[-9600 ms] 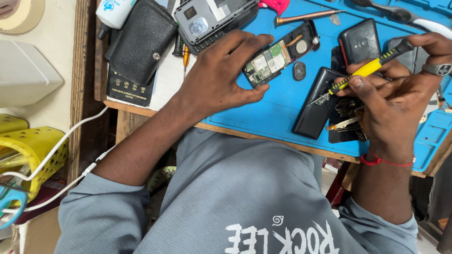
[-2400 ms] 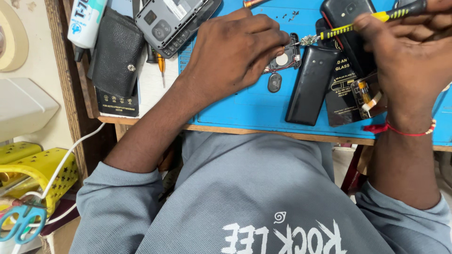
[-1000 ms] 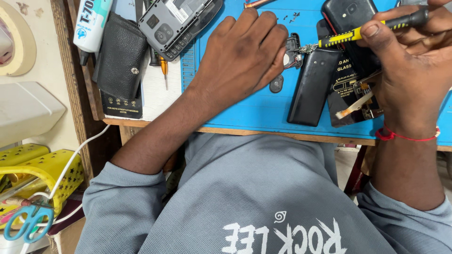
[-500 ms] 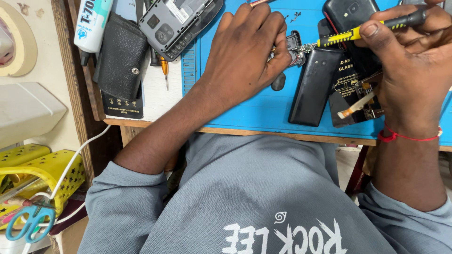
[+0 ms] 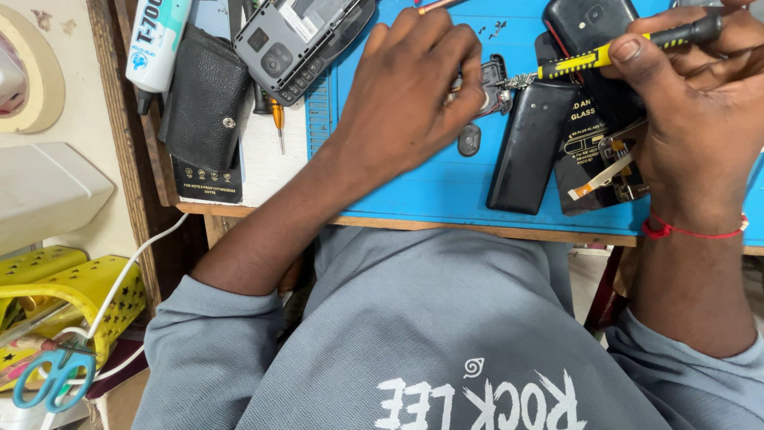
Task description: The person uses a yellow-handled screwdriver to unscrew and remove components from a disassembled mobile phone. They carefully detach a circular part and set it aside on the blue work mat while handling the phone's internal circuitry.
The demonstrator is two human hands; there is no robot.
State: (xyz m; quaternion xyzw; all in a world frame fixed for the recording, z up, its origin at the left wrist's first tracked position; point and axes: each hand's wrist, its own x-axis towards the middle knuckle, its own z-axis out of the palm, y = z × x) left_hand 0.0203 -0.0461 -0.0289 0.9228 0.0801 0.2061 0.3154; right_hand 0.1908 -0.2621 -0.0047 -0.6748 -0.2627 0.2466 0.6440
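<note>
- Near edge of desk (image 5: pixel 263 187): blue mat (image 5: pixel 422 191) runs along it; black phone back cover (image 5: pixel 529 147) lies on the mat just inside that edge, w/ a dark printed packet (image 5: pixel 585 151) touching its right side.
- Our right hand (image 5: pixel 692 119), red thread at wrist, is closed round a yellow-black screwdriver (image 5: pixel 613 52); tip points left at the small phone part.
- Our left hand (image 5: pixel 410 99) lies palm-down over the small opened phone part (image 5: pixel 493 80), fingers curled on it, pinning it to the mat. Part sits mid-mat, mostly hidden under the fingers.
- Small dark oval piece (image 5: pixel 469 139) loose on the mat, just beside the left hand.
- Far edge: grey phone frame (image 5: pixel 306 36), another black phone (image 5: pixel 593 28), tiny screws (image 5: pixel 489 30) scattered nearby.
- Left corner, off the mat: black leather pouch (image 5: pixel 207 99), glue tube (image 5: pixel 155 44), small orange driver (image 5: pixel 277 119).
- Risks, our guess: tip could slip off the screw and gouge the board or a fingertip, as fingers sit v. close; loose screws and oval piece could get knocked off the desk by a wrist.
</note>
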